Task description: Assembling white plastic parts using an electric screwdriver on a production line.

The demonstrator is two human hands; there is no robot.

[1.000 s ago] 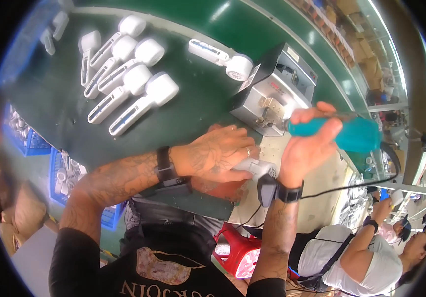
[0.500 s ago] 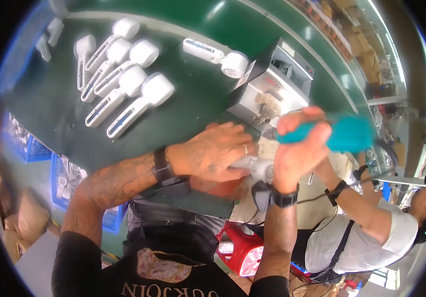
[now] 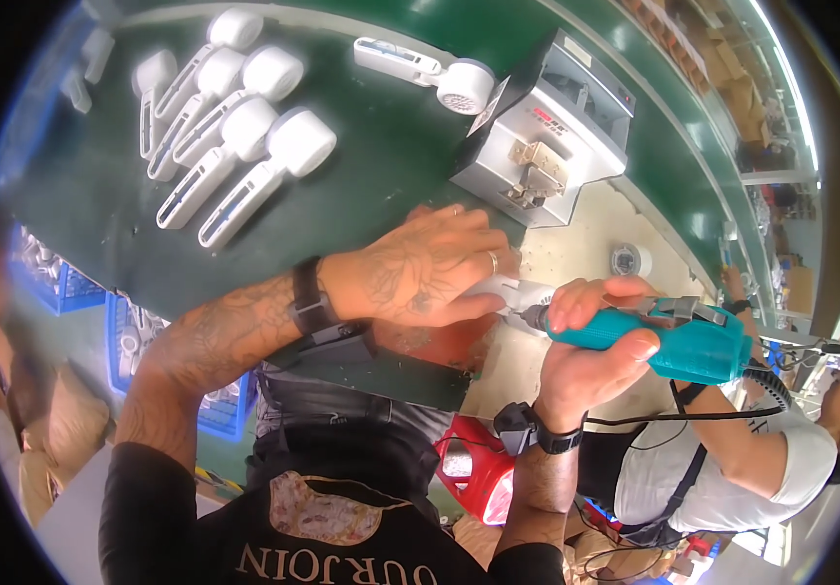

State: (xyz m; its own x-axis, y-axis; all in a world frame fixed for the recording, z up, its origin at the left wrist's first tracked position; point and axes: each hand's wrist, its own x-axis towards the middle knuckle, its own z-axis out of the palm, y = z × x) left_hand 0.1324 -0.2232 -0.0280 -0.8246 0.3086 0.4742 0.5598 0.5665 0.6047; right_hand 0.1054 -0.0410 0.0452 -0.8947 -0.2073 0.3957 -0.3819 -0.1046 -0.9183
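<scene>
My left hand (image 3: 429, 268) is closed around a white shower head (image 3: 517, 291), pressing it down at the table's near edge. Most of its handle is hidden under my fingers. A teal electric screwdriver (image 3: 698, 349) lies almost level in my right hand (image 3: 586, 366), with fingers and thumb wrapped round its front part. The screwdriver's dark tip end meets the shower head beside my left fingertips; the exact contact point is too small to make out.
Several white shower heads (image 3: 303, 141) lie grouped on the green table at the left. One more shower head (image 3: 464, 86) rests beside a grey box-shaped screw feeder (image 3: 561, 146). A round white part (image 3: 629, 259) sits at the right. A co-worker (image 3: 732, 468) is at the right.
The screwdriver in my right hand has come down, and its tip now touches the shower head. My left hand keeps its hold. The view has shifted slightly.
</scene>
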